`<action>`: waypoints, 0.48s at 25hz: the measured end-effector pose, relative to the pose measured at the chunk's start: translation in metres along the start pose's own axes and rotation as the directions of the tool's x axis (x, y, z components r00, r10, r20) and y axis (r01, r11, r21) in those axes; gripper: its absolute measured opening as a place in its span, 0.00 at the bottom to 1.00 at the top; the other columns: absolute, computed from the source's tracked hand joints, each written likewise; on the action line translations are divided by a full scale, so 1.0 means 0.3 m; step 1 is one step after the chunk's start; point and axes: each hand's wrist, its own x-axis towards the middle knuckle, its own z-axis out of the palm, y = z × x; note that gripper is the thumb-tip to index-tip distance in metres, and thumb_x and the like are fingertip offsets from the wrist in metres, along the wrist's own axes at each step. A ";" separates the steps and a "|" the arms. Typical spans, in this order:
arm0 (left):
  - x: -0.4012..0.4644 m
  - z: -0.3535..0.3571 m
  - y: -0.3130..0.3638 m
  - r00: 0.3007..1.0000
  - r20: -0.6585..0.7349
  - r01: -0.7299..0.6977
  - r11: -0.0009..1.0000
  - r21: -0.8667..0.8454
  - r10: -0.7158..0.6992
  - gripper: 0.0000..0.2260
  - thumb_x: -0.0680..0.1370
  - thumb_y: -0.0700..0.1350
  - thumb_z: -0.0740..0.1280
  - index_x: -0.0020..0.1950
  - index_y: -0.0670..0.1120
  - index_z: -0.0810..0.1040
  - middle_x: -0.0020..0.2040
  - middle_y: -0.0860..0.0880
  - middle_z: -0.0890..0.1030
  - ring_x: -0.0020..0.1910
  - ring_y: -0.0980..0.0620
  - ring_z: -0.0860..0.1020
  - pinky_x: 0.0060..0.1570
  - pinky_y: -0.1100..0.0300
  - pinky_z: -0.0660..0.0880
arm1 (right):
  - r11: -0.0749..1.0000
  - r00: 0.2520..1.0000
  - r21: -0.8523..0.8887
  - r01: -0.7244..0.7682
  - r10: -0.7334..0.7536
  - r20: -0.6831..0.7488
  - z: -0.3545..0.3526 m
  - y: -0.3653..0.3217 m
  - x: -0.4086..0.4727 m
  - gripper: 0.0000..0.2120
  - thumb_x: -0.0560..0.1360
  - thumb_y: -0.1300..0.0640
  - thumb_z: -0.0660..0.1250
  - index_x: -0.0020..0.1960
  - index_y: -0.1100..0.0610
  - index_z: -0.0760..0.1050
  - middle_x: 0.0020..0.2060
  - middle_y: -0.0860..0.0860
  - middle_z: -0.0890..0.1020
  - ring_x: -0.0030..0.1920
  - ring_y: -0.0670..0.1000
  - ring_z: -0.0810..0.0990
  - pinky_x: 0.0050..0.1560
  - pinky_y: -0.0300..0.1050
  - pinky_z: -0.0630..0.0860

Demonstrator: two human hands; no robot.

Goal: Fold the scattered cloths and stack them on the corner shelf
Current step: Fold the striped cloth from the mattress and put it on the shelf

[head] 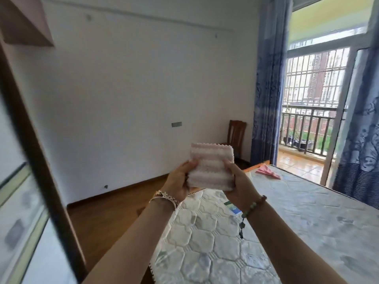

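A folded pale pink and white striped cloth [208,167] is held up in the air in front of me, above the near corner of the bed. My left hand [179,180] grips its left edge and my right hand [238,182] grips its right edge, thumbs on the near face. A second, pink cloth [267,171] lies crumpled on the far corner of the bare mattress [297,212]. A pinkish shelf board [26,23] shows at the upper left.
A dark wooden frame [41,160] runs down the left side beside me. A wooden chair [236,136] stands in the far corner by blue curtains [268,89]. A balcony door is open at the right. Brown wood floor lies between bed and wall.
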 end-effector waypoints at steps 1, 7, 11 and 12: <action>-0.025 -0.055 0.042 0.999 -0.031 -0.033 0.999 -0.013 0.032 0.22 0.75 0.45 0.70 0.65 0.36 0.74 0.57 0.38 0.81 0.52 0.43 0.82 0.48 0.49 0.81 | 1.000 0.999 0.004 -0.020 0.020 0.025 0.057 0.037 0.018 0.16 0.76 0.53 0.67 0.59 0.63 0.76 0.53 0.60 0.83 0.49 0.57 0.84 0.49 0.51 0.82; -0.118 -0.418 0.266 0.957 -0.245 -0.171 0.985 -0.036 0.157 0.24 0.69 0.43 0.74 0.63 0.36 0.77 0.59 0.38 0.80 0.46 0.47 0.82 0.38 0.59 0.81 | 0.990 0.982 -0.054 -0.127 0.134 0.130 0.396 0.267 0.156 0.19 0.74 0.54 0.71 0.61 0.62 0.75 0.54 0.59 0.83 0.50 0.57 0.84 0.46 0.50 0.83; -0.143 -0.587 0.361 0.931 -0.315 -0.208 0.977 -0.043 0.184 0.20 0.67 0.45 0.75 0.57 0.40 0.80 0.52 0.43 0.83 0.42 0.50 0.82 0.38 0.62 0.81 | 0.990 0.976 -0.091 -0.109 0.124 0.180 0.556 0.386 0.249 0.17 0.73 0.56 0.72 0.58 0.63 0.77 0.48 0.57 0.85 0.48 0.56 0.85 0.45 0.50 0.82; -0.144 -0.635 0.382 0.922 -0.334 -0.218 0.975 -0.029 0.196 0.20 0.67 0.45 0.74 0.57 0.40 0.80 0.50 0.44 0.83 0.42 0.50 0.82 0.39 0.62 0.80 | 0.989 0.974 -0.101 -0.109 0.126 0.186 0.585 0.425 0.280 0.15 0.74 0.56 0.71 0.56 0.63 0.77 0.47 0.57 0.86 0.47 0.55 0.85 0.47 0.51 0.82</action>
